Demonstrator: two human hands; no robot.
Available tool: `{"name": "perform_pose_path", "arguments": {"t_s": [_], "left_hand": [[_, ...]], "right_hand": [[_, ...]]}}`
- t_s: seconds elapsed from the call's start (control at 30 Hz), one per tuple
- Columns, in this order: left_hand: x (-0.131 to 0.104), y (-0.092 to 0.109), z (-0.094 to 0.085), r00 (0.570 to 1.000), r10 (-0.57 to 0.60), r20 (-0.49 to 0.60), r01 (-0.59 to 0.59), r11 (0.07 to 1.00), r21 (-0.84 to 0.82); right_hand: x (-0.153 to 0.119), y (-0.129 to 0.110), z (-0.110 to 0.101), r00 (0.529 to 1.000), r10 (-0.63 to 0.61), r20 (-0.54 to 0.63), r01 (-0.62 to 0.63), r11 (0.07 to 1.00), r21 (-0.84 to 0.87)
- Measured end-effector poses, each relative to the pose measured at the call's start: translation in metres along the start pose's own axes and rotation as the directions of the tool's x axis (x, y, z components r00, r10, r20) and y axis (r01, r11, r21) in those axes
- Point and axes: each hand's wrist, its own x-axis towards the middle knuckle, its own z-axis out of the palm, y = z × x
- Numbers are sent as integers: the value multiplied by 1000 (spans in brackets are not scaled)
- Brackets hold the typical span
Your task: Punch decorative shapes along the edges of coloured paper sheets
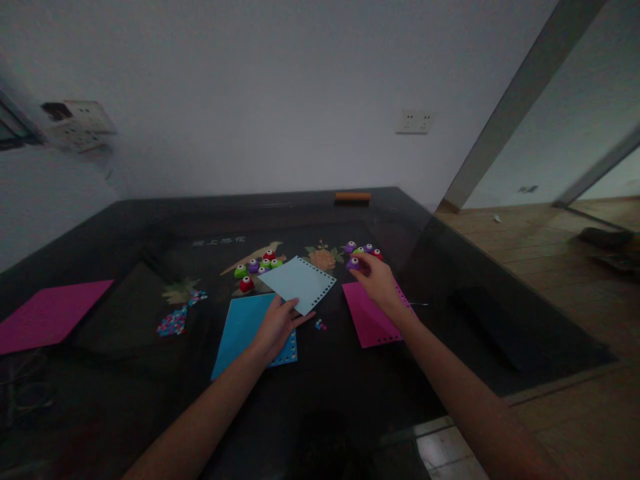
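Observation:
My left hand (280, 323) grips a pale blue sheet (297, 283) by its near corner; a row of punched holes runs along the sheet's right edge. Below that hand a brighter blue punched sheet (245, 330) lies on the table. My right hand (377, 280) pinches a small purple one-eyed figure (353, 264) between thumb and fingers. Right behind it stand several similar figures (369, 248) in purple, green and red. Under my right wrist lies a magenta punched sheet (367, 317). Another group of one-eyed figures (254, 267) sits behind the pale sheet, which partly hides them.
The dark glossy table (320, 393) carries a pile of small coloured pieces (173, 322) at left and a few more pieces (321, 325) near the middle. A magenta sheet (50, 313) lies far left. An orange-brown bar (353, 197) rests at the back edge, before the wall.

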Motion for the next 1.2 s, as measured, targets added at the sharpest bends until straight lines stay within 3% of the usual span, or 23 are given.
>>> {"name": "perform_pose_path", "arguments": {"t_s": [0.13, 0.3, 0.53, 0.87, 1.0, 1.2], "left_hand": [[3, 1, 0, 1000, -14, -25, 15, 998, 53], [2, 4, 0, 999, 10, -42, -5, 993, 118], [2, 4, 1, 995, 82, -49, -75, 989, 124], [-3, 4, 3, 990, 144, -12, -141, 980, 142], [-4, 5, 3, 989, 151, -10, -146, 970, 196], [0, 0, -2, 984, 158, 84, -175, 948, 264]], "right_hand": [[20, 16, 9, 997, 70, 20, -66, 989, -130], [24, 25, 13, 994, 97, 58, -80, 968, -239], [25, 31, 18, 994, 44, 102, -17, 968, -249], [31, 36, 27, 998, 0, 69, 15, 976, -217], [28, 35, 20, 999, -13, 37, 19, 987, -157], [14, 31, -13, 1000, -17, 22, 17, 1000, 7]]}}
